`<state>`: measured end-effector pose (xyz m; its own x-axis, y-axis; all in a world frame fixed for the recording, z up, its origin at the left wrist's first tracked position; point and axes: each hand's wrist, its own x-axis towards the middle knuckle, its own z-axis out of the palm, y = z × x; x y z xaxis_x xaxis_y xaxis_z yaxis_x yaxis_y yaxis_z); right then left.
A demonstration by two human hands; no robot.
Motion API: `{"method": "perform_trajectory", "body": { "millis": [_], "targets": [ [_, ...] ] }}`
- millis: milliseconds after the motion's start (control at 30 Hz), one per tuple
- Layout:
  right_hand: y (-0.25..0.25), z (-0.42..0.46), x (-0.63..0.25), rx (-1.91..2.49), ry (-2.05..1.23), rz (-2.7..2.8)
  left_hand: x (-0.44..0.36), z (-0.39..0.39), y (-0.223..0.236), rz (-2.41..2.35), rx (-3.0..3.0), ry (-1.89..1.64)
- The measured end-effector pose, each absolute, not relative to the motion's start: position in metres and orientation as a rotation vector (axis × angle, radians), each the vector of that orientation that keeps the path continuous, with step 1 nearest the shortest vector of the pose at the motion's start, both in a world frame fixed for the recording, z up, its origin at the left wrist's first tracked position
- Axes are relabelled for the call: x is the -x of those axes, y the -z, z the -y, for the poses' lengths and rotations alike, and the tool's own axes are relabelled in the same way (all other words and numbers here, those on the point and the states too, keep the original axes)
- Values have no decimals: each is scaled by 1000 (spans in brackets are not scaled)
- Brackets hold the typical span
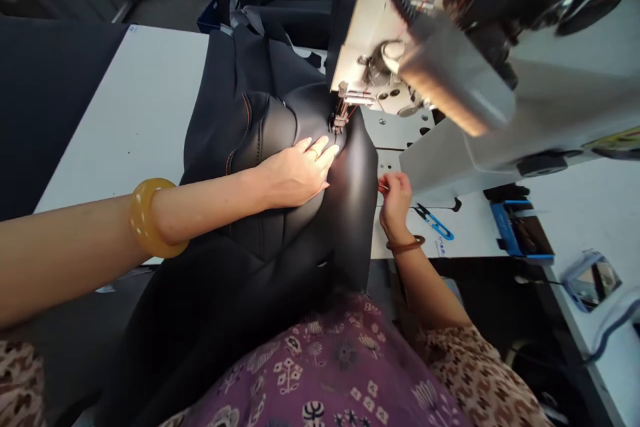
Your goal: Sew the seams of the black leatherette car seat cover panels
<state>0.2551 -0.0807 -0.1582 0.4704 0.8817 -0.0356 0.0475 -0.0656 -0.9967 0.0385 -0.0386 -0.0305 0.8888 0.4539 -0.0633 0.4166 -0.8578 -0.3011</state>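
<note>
Left hand: the left hand (295,173) lies flat and open, palm down on the black neoprene garment, fingers pointing toward the right of the frame, clamped on nothing. A ring shows on one finger, and an amber bangle (153,217) circles the wrist.

Right hand: the right hand (395,203) sits at the garment's right edge, right of centre, fingertips drawn together. A brown bracelet (406,243) circles the wrist. I cannot tell whether the fingertips pinch a thread, the edge or nothing.

Garment: the black neoprene garment (280,147) fills the centre, its long axis running from the bottom edge toward the upper middle. Orange stitching (240,130) curves along a seam.

Key relation: the presser foot (340,121) rests on the garment just beyond the left fingertips, so the left hand is the nearer one.

Around: an industrial sewing machine (370,33) fills the upper right. Blue-handled thread snips (434,221) lie on the white table (125,120), just right of the right hand.

Hidden: the needle is too small to make out, and the lower garment falls into shadow.
</note>
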Motion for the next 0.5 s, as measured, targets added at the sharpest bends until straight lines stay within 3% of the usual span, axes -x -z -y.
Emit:
{"method": "perform_trajectory", "body": {
  "millis": [100,267,367,500],
  "targets": [
    [145,152,-241,1473,-916,862,-41,43,35,698,2798,-199],
    [129,243,-197,1302,-1321,1170,-44,51,39,757,2765,-177],
    [129,247,-179,1259,-1496,1251,-44,54,40,767,2738,-166],
    [121,223,-163,1322,-1723,799,-44,55,39,749,2713,-160]
  ]
}}
